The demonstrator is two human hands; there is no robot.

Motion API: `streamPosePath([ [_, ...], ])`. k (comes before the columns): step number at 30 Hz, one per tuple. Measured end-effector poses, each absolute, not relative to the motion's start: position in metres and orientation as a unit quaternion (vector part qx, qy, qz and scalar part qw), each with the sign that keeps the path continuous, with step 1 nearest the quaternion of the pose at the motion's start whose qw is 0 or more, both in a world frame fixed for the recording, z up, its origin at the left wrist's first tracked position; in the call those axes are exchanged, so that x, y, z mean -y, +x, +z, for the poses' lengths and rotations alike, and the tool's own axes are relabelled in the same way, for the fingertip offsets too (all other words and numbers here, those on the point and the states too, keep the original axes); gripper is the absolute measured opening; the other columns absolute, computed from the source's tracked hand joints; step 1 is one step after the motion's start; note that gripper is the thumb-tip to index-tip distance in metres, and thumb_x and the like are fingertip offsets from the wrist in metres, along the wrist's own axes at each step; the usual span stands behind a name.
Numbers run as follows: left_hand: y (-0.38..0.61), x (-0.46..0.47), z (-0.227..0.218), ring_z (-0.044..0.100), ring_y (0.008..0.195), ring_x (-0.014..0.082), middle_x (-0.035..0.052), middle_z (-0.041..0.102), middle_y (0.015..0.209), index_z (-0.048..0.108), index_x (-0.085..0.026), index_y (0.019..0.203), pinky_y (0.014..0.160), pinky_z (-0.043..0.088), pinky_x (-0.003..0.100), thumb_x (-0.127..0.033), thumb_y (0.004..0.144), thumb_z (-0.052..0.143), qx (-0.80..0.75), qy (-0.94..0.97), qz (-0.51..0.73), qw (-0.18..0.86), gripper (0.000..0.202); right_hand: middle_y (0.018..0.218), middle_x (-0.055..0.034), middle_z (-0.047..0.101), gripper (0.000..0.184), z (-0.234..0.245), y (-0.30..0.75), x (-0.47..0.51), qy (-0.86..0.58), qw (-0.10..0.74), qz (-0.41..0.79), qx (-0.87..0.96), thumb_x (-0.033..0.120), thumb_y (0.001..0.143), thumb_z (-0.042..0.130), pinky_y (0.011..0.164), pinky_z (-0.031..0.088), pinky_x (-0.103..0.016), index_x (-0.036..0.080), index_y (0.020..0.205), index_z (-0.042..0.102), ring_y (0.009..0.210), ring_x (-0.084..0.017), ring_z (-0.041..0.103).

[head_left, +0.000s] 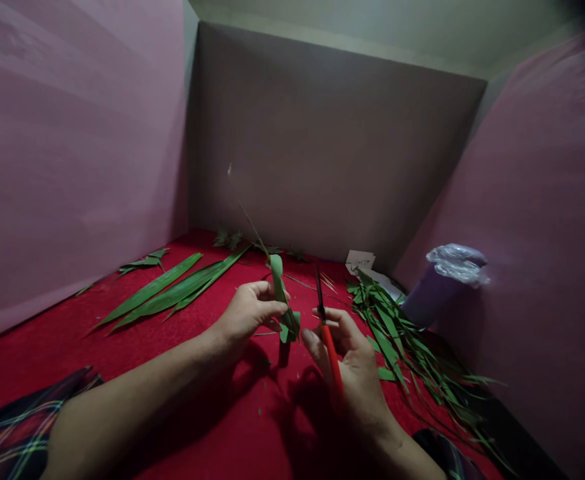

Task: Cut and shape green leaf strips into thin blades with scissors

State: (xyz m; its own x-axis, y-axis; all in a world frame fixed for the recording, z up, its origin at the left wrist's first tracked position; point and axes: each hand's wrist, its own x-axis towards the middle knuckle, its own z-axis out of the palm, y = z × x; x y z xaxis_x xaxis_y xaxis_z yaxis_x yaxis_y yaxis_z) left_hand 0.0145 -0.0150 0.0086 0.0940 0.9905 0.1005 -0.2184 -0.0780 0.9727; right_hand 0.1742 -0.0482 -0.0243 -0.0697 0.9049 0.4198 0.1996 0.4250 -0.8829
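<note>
My left hand [255, 308] pinches a folded green leaf [277, 270] near the middle of the table. The leaf curls over at its top and forms another loop [290, 327] lower down. A long thin stem [253, 227] rises from behind it toward the back wall. My right hand [349, 360] is closed around a pair of scissors with red handles [331, 357]. The dark scissor blades [319, 290] point up and away, apart from the leaf. Part of the handles is hidden by my fingers.
Several long leaves [172, 297] lie on the red cloth [137, 373] at the left. A heap of leafy stems [397, 333] covers the right side. Behind it stand a purple bin with a plastic liner [435, 293] and a small white card [360, 261]. Pink walls [72, 133] enclose both sides.
</note>
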Motion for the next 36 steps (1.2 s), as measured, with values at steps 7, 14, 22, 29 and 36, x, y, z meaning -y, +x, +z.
streamPosePath([
  [7,0.0102,0.0128,0.0124,0.061,0.053,0.0133,0.0026,0.065,0.062,0.062,-0.012,0.071,0.050,0.045,0.024,-0.012,0.057,0.068,-0.407,0.465,0.577,0.534,0.015,0.059,0.0069,0.044,0.025,-0.0249,0.1755,0.0489,-0.437,0.480,0.282,0.707,0.032,0.079,0.060,0.047,0.031,-0.021,0.020,0.099,0.050,0.050,-0.010,0.037],
  [14,0.0070,0.0105,0.0119,0.062,0.056,0.0141,0.0027,0.066,0.063,0.063,-0.013,0.072,0.050,0.043,0.023,-0.012,0.059,0.067,-0.402,0.463,0.593,0.521,0.014,0.056,0.0079,0.040,0.024,-0.0232,0.1765,0.0491,-0.469,0.445,0.221,0.730,0.034,0.079,0.060,0.047,0.028,-0.021,0.021,0.097,0.052,0.050,-0.010,0.036],
  [22,0.0055,0.0120,0.0124,0.062,0.056,0.0132,0.0021,0.067,0.064,0.062,-0.013,0.071,0.049,0.043,0.022,-0.009,0.061,0.064,-0.395,0.474,0.602,0.506,0.011,0.057,0.0072,0.042,0.025,-0.0236,0.1771,0.0498,-0.480,0.415,0.180,0.752,0.034,0.077,0.061,0.049,0.029,-0.021,0.023,0.098,0.053,0.051,-0.011,0.039],
  [29,0.0062,0.0114,0.0142,0.060,0.054,0.0129,0.0011,0.065,0.062,0.063,-0.013,0.071,0.048,0.043,0.023,-0.011,0.058,0.066,-0.393,0.466,0.604,0.513,0.013,0.056,0.0071,0.043,0.022,-0.0208,0.1760,0.0494,-0.487,0.399,0.171,0.757,0.035,0.077,0.060,0.047,0.028,-0.020,0.022,0.094,0.055,0.050,-0.011,0.039],
  [36,0.0062,0.0107,0.0155,0.059,0.052,0.0110,0.0000,0.063,0.060,0.063,-0.012,0.071,0.046,0.043,0.021,-0.011,0.058,0.066,-0.395,0.465,0.601,0.516,0.014,0.056,0.0071,0.044,0.021,-0.0207,0.1769,0.0510,-0.496,0.385,0.161,0.762,0.034,0.078,0.058,0.047,0.028,-0.019,0.022,0.095,0.055,0.050,-0.011,0.040],
])
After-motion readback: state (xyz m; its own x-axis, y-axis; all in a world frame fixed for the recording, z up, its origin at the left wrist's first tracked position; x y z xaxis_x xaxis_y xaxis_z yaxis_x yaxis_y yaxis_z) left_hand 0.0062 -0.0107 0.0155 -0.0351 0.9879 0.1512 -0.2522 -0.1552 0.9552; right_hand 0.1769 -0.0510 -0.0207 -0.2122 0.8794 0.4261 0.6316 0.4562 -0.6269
